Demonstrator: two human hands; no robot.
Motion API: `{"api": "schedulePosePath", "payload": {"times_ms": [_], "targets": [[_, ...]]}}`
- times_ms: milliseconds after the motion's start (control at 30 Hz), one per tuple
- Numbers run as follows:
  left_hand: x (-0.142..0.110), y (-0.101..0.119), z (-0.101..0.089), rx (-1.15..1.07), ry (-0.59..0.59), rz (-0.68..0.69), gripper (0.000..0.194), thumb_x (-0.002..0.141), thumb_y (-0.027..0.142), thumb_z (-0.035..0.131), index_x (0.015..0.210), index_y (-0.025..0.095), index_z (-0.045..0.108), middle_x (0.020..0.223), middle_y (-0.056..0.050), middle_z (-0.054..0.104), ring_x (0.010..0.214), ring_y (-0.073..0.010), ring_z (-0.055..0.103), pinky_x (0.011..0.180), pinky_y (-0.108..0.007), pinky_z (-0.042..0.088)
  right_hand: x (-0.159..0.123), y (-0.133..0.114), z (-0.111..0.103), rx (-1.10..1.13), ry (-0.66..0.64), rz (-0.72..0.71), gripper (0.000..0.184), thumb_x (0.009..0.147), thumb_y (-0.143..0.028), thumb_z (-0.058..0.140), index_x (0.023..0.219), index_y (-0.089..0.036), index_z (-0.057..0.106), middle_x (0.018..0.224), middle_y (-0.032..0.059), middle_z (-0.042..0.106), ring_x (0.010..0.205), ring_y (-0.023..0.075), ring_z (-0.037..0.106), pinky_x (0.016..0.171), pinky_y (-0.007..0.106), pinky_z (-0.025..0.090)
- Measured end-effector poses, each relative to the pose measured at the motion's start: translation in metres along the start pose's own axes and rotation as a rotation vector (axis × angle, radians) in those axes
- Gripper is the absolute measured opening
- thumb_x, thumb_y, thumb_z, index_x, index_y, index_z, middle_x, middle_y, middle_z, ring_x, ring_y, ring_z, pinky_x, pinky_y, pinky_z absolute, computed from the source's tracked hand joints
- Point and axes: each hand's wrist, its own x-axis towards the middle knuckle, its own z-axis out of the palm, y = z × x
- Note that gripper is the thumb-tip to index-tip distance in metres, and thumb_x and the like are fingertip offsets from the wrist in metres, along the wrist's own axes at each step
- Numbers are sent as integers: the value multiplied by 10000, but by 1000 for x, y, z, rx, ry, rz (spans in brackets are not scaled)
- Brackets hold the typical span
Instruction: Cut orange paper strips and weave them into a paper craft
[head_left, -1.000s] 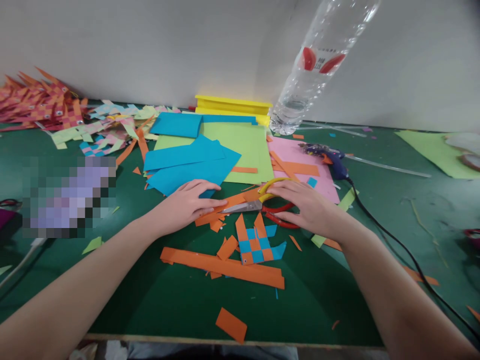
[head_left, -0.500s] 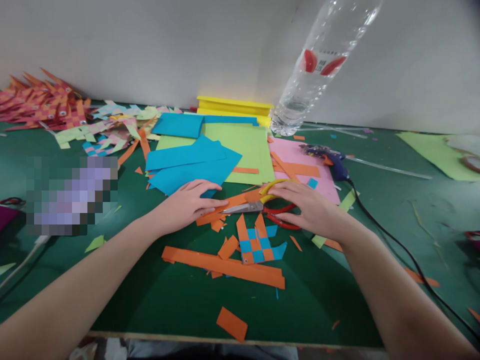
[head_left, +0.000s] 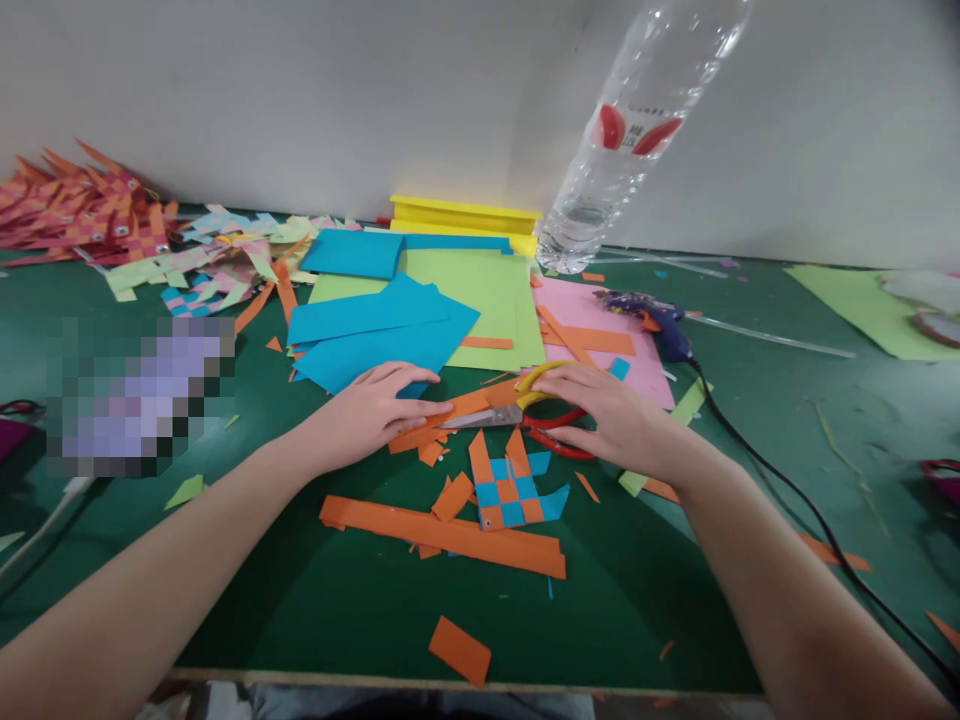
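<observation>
My right hand is on the scissors, its fingers at the yellow handle and thumb at the red one. The closed-looking blades point left and lie against an orange paper strip. My left hand rests on the left end of that strip, fingers stretched out, fingertips by the blade tips. Just below the scissors lies a woven orange and blue paper fish with a small eye. Long orange strips and a short orange piece are nearer the table edge.
Blue sheets, green paper and pink paper lie behind my hands. A bottle stands by the wall. At right is a glue gun with a trailing cord. Woven paper fish pile up at far left; a blurred-out device sits nearer.
The whole view has shifted very slightly. Both hands, the scissors and the papers keep the same places relative to one another.
</observation>
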Motion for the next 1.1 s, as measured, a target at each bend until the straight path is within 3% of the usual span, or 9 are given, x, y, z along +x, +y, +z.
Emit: {"api": "schedulePosePath", "payload": {"times_ms": [300, 633, 1100], "targets": [[0, 0, 0, 4, -15, -12, 362, 1046, 267, 385, 1312, 381, 602, 1407, -57, 498, 1305, -262, 438, 1060, -508, 422, 0, -5, -2, 15, -41, 26, 327, 885, -344, 603, 1197, -245, 593, 1338, 82, 597, 1252, 273, 540, 1037, 498, 461], [-1, 1, 0, -7, -33, -25, 414, 1043, 214, 339, 1323, 381, 594, 1412, -70, 484, 1315, -274, 422, 1064, -521, 406, 0, -14, 0, -18, -41, 62, 348, 879, -414, 596, 1187, -253, 574, 1367, 87, 579, 1248, 299, 547, 1014, 544, 463], [0, 1, 0, -14, -39, -48, 406, 1050, 237, 334, 1309, 403, 599, 1412, -53, 489, 1315, -262, 418, 1059, -516, 410, 2, -15, 0, -6, -34, 16, 325, 891, -361, 578, 1193, -243, 610, 1317, 92, 614, 1262, 296, 539, 1031, 524, 466]]}}
